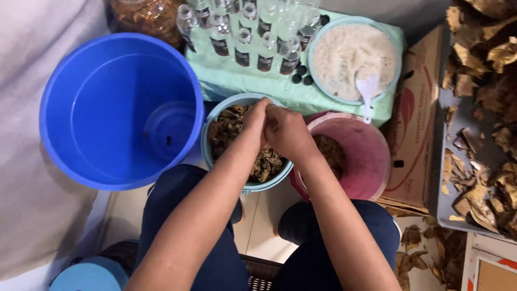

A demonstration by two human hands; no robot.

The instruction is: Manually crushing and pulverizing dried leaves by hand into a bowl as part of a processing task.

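**Dried pieces worked over the light-blue bowl**

Where your two hands meet above the light-blue bowl, your left hand and right hand are pressed together, fingers curled around something small that I cannot make out. The bowl holds brown dried pieces, and more lie in the pink bucket just beside it. They look light, stiff and brittle, likely to crumble if squeezed, so I'd judge a gentle fingertip pinch at an edge suits them best. To your left stands a large blue bucket. Beyond the bowl, on a pale green cloth, stand small clear bottles and a basin of white grains with a white spoon.
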